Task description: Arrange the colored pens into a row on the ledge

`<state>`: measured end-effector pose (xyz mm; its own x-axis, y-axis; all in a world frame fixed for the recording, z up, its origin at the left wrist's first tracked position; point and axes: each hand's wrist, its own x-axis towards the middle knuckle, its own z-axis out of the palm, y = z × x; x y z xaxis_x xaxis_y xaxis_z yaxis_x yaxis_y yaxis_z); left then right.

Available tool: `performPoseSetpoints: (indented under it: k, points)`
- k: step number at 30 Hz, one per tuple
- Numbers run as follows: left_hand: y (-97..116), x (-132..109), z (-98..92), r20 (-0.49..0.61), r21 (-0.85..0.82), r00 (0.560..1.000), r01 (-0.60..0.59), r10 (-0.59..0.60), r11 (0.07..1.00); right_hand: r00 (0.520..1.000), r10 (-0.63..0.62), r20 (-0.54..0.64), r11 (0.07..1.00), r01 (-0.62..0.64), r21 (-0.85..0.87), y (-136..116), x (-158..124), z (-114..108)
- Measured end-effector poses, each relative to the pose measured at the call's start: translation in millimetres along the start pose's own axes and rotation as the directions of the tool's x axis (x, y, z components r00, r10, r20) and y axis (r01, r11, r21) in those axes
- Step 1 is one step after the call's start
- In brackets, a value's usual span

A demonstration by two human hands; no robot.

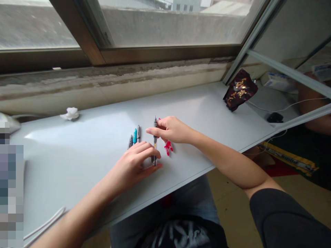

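Note:
A clear-barrelled pen (155,142) with a grey grip stands nearly lengthwise to my view, its metal tip pointing at the window. My right hand (176,130) pinches its upper part between thumb and fingers. Around its lower end curl the fingers and thumb of my left hand (139,159). Just beyond the left hand lie a teal pen (134,135) and two grey-black pens, one at the right (139,133) and one at the left (130,140); the left hand hides their lower parts. Red pieces (168,148) lie beneath my right hand, partly covered, their kind unclear.
The pale desk (103,151) runs along the window wall. A crumpled white tissue (71,113) is at the back left. A dark packet with gold lettering (241,90) stands by the metal frame at right. White cables (46,225) lie at the near left.

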<state>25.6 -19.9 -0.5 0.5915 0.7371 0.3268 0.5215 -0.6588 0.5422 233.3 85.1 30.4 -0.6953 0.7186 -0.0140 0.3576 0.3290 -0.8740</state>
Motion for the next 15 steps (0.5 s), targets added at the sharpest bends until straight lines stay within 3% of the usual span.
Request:
performPoseSetpoints:
  k: [10, 12, 15]
  points:
    - [2, -1, 1.0, -0.009, 0.024, 1.000, 0.017, -0.017, 1.000, 0.998, 0.040, 0.055, 0.999, -0.041, 0.023, -2, 1, -8]
    - [3, 0, -1.7, -0.055, 0.052, 0.998, 0.047, -0.044, 0.998, 0.995, 0.084, 0.048, 0.996, -0.083, -0.012, 0, 2, -18]
    - [0, -1, -9.5, -0.217, 0.184, 0.972, 0.131, -0.090, 0.974, 0.974, 0.219, 0.066, 0.954, -0.200, -0.223, 3, 4, -36]
